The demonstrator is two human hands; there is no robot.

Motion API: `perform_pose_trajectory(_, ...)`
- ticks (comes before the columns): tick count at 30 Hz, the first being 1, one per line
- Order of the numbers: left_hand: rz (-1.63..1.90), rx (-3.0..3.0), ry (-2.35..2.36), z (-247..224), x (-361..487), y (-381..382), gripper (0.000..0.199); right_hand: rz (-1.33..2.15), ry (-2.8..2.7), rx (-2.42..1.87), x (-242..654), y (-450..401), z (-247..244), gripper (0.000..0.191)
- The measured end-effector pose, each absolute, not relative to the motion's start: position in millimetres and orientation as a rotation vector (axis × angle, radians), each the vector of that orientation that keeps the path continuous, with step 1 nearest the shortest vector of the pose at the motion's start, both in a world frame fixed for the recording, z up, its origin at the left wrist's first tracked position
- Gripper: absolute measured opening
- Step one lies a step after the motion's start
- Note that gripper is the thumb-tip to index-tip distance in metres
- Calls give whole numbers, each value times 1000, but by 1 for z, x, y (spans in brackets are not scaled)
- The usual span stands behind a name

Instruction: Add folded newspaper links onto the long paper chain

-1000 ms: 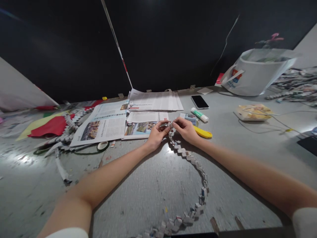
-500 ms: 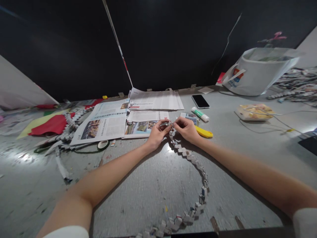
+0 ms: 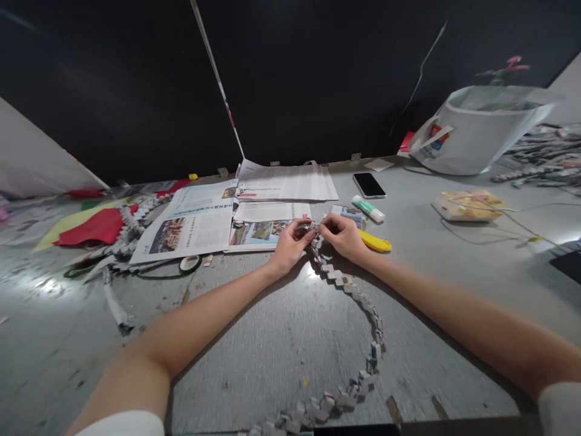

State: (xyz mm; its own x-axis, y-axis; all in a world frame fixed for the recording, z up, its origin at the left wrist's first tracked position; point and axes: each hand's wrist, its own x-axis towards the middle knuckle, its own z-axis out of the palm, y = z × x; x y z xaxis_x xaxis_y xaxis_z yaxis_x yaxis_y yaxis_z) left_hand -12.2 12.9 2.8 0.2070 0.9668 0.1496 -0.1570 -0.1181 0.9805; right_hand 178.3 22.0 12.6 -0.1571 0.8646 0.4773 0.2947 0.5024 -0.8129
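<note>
A long zigzag chain of folded newspaper curves over the grey table from between my hands down to the near edge. My left hand pinches the chain's far end between thumb and fingers. Close against it on the right, my right hand has thumb and forefinger closed at the same end of the chain; the exact piece between them is too small to make out. Just beyond my hands lie printed newspaper sheets. A yellow utility knife rests beside my right wrist.
A glue stick and a phone lie behind my right hand. Further right are a tissue pack and a white bag. Leftward sit a tape roll, red paper and more folded chain. A dark panel stands behind.
The view has shifted very slightly. Both hands keep their hold at the chain's end, with no clear movement of the chain.
</note>
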Motion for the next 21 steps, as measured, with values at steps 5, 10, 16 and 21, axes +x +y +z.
perform_pose_trajectory(5, 1209, 1312, 875, 3, -12, 12, 65, 691, -1693, -985, 178, 22, 12, 27)
perform_pose_trajectory(10, 1219, 1344, 886, 2, -12, 13, 64, 706, -1701, -980, 178, 24, 11, 27)
perform_pose_trajectory(16, 1243, 1400, 902, 1, -13, 11, 57, 715, -1717, -972, 179, 26, 10, 27)
perform_pose_trajectory(21, 1267, 1481, 925, 0, -13, 11, 50, 753, -1738, -967, 179, 28, 8, 25)
